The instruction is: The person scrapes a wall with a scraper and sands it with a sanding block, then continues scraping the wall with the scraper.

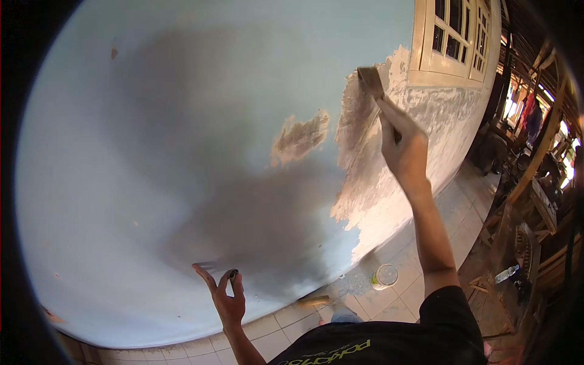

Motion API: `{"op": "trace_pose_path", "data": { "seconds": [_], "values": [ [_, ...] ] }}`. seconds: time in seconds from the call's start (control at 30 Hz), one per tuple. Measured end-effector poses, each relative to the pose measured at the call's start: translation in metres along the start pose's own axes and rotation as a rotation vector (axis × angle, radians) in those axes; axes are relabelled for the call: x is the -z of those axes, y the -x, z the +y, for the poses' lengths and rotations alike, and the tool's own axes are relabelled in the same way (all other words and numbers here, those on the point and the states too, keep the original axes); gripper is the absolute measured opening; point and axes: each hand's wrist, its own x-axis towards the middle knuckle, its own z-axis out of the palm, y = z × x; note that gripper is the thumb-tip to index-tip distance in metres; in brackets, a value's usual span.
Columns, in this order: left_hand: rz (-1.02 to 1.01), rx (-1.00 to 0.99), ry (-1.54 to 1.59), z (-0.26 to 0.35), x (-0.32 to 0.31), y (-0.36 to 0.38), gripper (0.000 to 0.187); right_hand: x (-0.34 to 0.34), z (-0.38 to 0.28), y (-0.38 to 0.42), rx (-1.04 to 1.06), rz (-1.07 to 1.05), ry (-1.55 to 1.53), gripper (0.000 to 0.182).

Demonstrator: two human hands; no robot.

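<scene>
My right hand [404, 149] is closed around a scraper [370, 83], its wide flat blade against the wall at the upper edge of a bare patch [356, 118]. Blue paint [243, 73] covers the wall to the left of that patch, and its border is ragged. Low on the left, my left hand [230, 304] reaches toward the wall with one finger stretched out. Between its thumb and fingers is a small dark object [233, 274] with a round end, too small to name. A smaller scraped patch [301, 137] lies left of the scraper.
A cream window frame [420, 67] borders the scraped area at upper right. On the tiled floor [398, 304] stand a white tub [384, 277] and, by the wall base, a yellowish piece [314, 301]. Timber and clutter [535, 225] fill the right side, with a plastic bottle [507, 274].
</scene>
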Motion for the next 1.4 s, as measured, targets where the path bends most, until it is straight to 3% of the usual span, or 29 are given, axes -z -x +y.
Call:
{"op": "trace_pose_path", "data": {
  "seconds": [0.07, 0.23, 0.3, 0.37, 0.53, 0.67, 0.8, 1.03, 1.1, 1.17, 1.23, 1.27, 1.37, 1.4],
  "values": [
    [0.018, -0.063, -0.079, -0.005, -0.001, -0.001, 0.019, 0.006, -0.005, -0.013, -0.081, 0.0, -0.04, 0.024],
    [0.072, -0.127, -0.126, 0.0, -0.005, -0.001, 0.023, 0.0, 0.011, -0.004, -0.012, 0.001, -0.025, 0.024],
    [0.061, -0.12, -0.164, -0.002, -0.005, 0.001, 0.023, 0.002, 0.01, -0.007, 0.024, 0.011, -0.006, 0.024],
    [0.067, -0.103, -0.17, 0.0, -0.007, -0.002, 0.023, 0.011, 0.002, -0.015, -0.13, -0.051, -0.097, 0.025],
    [0.059, -0.083, -0.135, 0.001, -0.004, -0.001, 0.022, -0.003, 0.015, -0.005, 0.044, 0.013, 0.019, 0.026],
    [0.052, -0.085, -0.117, 0.003, -0.004, 0.003, 0.019, 0.005, 0.003, -0.044, -0.09, 0.047, -0.059, 0.027],
    [0.022, 0.026, -0.013, 0.028, 0.007, 0.001, 0.02, -0.001, 0.006, 0.002, -0.003, -0.023, 0.0, 0.029],
    [-0.018, 0.039, -0.013, 0.007, -0.011, 0.008, 0.02, 0.005, 0.019, -0.033, -0.025, 0.037, -0.047, 0.028],
    [0.048, -0.215, -0.049, -0.002, -0.025, 0.008, 0.018, 0.005, 0.029, -0.01, -0.011, 0.031, -0.069, 0.026],
    [0.074, -0.203, -0.086, 0.031, -0.029, 0.011, 0.017, 0.008, 0.041, 0.005, -0.028, -0.024, -0.099, 0.025],
    [0.099, -0.183, -0.053, 0.054, -0.038, 0.011, 0.017, 0.014, 0.054, 0.011, -0.06, -0.039, -0.181, 0.026],
    [0.175, -0.344, -0.077, 0.062, -0.046, 0.006, 0.018, 0.017, 0.06, 0.018, -0.139, -0.053, -0.226, 0.027],
    [0.055, -0.242, 0.023, 0.092, -0.065, -0.003, 0.02, 0.021, 0.079, 0.066, -0.477, -0.157, -0.391, 0.032],
    [0.103, -0.408, 0.023, 0.11, -0.072, -0.012, 0.023, 0.025, 0.083, 0.085, -0.607, -0.22, -0.449, 0.033]
  ]
}}
